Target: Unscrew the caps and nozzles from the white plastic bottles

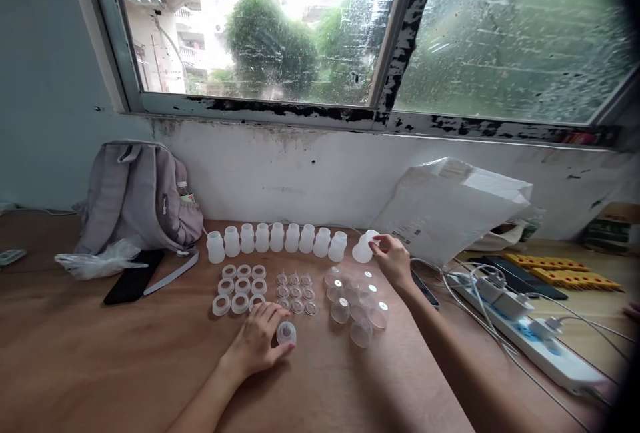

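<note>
My right hand (395,261) grips a small translucent white bottle (362,248), tilted, at the right end of a row of several such bottles (277,238) standing along the wall. My left hand (257,341) rests on the wooden table (100,353) with its fingers closed on a small clear teat in a ring (287,333). Between the hands lie several white rings (241,286), several small clear valves (296,292) and a cluster of clear domed caps (356,303).
A grey backpack (137,196) leans on the wall at left, with a plastic bag (97,261) and black phone (133,278) before it. At right are a white parcel bag (450,210), a power strip (535,340) with cables, and yellow parts (555,270).
</note>
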Demonstrator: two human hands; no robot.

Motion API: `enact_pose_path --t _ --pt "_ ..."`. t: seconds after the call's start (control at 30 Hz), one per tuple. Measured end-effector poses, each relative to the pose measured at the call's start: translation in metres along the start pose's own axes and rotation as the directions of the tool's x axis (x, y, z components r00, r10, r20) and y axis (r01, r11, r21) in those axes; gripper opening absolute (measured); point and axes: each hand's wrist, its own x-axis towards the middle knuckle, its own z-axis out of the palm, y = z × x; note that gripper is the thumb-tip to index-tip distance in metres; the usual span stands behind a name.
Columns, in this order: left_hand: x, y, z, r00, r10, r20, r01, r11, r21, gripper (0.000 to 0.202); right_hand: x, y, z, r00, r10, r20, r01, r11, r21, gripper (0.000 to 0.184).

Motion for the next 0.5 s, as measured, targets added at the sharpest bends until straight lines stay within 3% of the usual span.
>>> enact_pose_path --t 0.23,0.5 --pt "-0.001 -0.004 0.000 0.997 -0.064 0.043 0.065 0.998 -0.021 0.025 0.006 0.025 0.044 0.979 0.120 0.165 -0.082 0.972 -0.221 0.025" --pt "-0.002 -0.004 0.000 0.994 -0.073 0.081 0.075 0.997 -0.014 0.034 0.011 0.021 0.057 0.977 0.147 0.156 -0.110 0.969 -0.221 0.026"
